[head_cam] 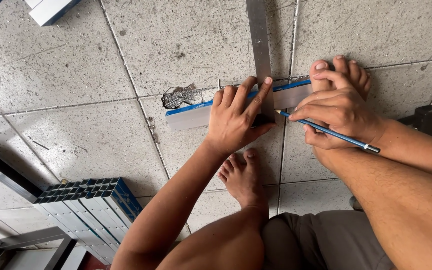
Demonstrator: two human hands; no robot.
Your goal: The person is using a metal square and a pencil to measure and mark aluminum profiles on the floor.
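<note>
Nearest the camera, the person's bent legs and grey shorts (326,240) filled the lower right, with one bare foot (243,177) planted on the tiled floor (76,75). To the lower left lay a stack of square tubes (88,207) with blue-wrapped sides, their open ends facing up and left, beside longer metal profiles (6,175) along the left edge.

Farther out, the left hand (238,117) lay spread and flat, palm down, pressing on a white bar (196,116) with a blue top strip that lay across the floor from left to right, slightly tilted upward to the right. Its index finger reached onto the blade of a metal square (260,45), which crossed the bar and ran straight away to the top edge. The right hand (338,112) was closed around a blue pencil (326,131), gripped between thumb and fingers, its tip touching the bar just beside the right edge of the square. The other foot (343,72) sat behind that hand, toes resting on the right end of the bar.

Just left of the bar's left end lay a small heap of metal shavings (181,96). A dark object (428,120) sat at the far right, too cut off to tell. At the top left corner, white and blue pieces (51,10) lay well apart from the hands.
</note>
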